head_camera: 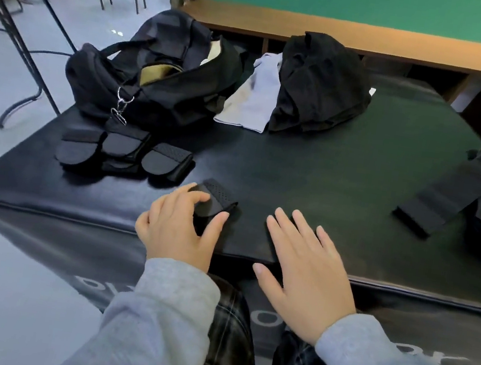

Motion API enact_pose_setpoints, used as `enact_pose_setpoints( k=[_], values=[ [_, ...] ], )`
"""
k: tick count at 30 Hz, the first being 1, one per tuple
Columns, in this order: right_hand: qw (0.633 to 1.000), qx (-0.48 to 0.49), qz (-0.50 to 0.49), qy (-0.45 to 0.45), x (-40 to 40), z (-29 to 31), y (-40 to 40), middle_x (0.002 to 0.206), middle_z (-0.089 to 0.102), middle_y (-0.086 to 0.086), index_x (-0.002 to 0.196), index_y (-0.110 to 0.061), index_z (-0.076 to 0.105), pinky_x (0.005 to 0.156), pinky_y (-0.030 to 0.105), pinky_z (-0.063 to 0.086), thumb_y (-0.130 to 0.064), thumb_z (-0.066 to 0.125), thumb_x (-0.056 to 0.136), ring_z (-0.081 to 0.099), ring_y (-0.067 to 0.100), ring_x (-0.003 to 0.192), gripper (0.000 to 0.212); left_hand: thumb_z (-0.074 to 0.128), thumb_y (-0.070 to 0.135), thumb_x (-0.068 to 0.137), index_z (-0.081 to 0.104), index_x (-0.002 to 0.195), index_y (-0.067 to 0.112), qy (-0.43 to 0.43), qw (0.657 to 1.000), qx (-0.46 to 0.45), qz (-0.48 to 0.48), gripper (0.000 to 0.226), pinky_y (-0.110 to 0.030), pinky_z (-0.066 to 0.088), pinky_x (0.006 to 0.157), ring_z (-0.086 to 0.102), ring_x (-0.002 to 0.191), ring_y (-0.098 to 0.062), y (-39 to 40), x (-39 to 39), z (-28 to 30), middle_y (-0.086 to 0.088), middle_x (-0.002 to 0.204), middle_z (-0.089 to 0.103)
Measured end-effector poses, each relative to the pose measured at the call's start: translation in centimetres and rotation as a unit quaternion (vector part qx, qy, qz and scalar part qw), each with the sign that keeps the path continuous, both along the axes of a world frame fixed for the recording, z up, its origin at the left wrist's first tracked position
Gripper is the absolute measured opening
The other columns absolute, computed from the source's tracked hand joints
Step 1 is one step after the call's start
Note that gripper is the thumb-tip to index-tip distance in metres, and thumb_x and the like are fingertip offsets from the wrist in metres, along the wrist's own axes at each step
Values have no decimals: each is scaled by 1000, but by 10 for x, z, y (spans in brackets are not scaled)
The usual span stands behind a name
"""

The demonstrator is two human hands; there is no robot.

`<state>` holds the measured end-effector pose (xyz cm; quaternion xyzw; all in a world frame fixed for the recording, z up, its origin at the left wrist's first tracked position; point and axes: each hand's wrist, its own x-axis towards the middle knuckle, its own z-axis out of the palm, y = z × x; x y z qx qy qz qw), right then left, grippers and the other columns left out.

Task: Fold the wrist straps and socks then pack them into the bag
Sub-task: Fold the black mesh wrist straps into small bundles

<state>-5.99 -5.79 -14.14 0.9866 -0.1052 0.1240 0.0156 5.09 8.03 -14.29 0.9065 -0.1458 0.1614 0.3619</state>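
Note:
A folded black wrist strap (216, 199) lies near the front edge of the black padded bench (326, 176). My left hand (180, 229) grips it, fingers curled over its top and thumb against its right side. My right hand (304, 268) rests flat on the bench edge, fingers spread, holding nothing. Several folded wrist straps (123, 150) lie in a row to the left. Behind them the black bag (152, 77) stands open. An unfolded black strap (451, 193) lies at the right.
A pale grey cloth (253, 100) and a heap of black clothing (321, 82) lie at the back of the bench. A wooden shelf (346, 33) runs behind. Metal chair legs (18, 58) stand on the floor to the left.

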Motion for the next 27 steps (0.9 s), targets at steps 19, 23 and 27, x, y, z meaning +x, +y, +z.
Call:
enact_pose_setpoints(
  k=[19,23,27],
  values=[
    [998,-8,55,17,46,6,21,139,52,1,132,-17,55,100,49,41,-65,34,81,48,24,129,73,59,37,77,62,94,11,-149,981,-114,-53,31,-6,25,94,43,102,-12,41,19,6,5,106,53],
    [998,-15,54,14,46,5,21,138,53,1,131,-18,56,99,48,43,-65,33,81,49,24,128,72,63,33,78,63,91,10,-192,974,-122,4,26,-13,25,94,45,103,-17,36,45,23,-4,104,59],
    [998,-18,54,12,46,4,21,138,53,0,131,-19,55,98,48,43,-66,33,81,49,23,128,72,70,31,77,63,89,12,-172,983,-41,47,24,-27,24,90,53,101,-24,30,73,24,-5,105,60]
  ],
)
